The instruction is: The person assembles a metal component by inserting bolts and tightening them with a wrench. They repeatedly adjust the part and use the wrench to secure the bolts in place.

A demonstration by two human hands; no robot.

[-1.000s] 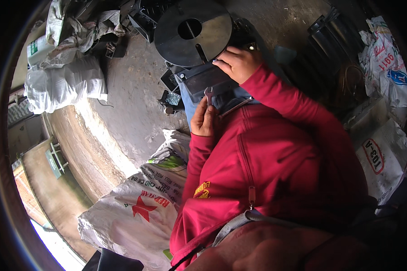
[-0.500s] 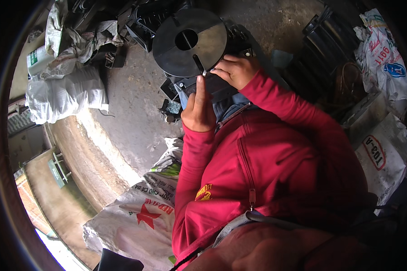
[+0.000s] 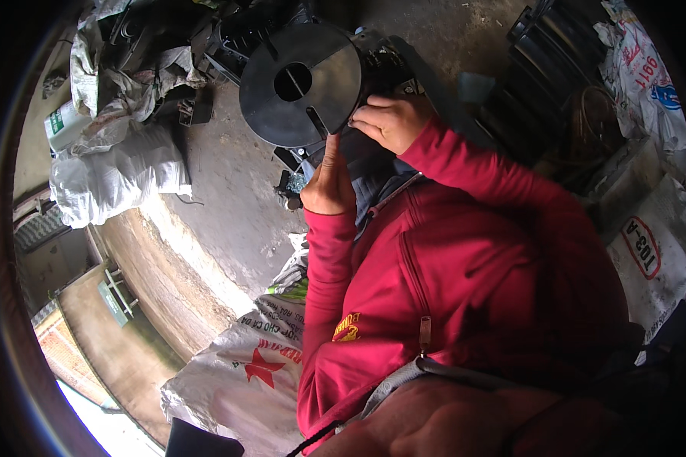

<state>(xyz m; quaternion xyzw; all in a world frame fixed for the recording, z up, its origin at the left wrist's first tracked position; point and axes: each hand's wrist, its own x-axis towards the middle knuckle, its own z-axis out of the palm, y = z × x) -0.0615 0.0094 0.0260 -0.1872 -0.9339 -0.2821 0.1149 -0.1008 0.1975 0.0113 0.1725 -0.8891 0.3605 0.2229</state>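
Since earlier frame, left hand [image 3: 328,183] climbed to round black metal disc [image 3: 301,84], finger extended, gripping nothing; right hand [image 3: 392,122] curled, pinching disc rim. I'd steady rim firmly.

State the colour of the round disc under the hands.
Black, seen in the head view: the disc.

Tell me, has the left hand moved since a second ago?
Yes. The left hand has risen toward the black round disc, its fingertips now at the disc's lower rim, beside the right hand.
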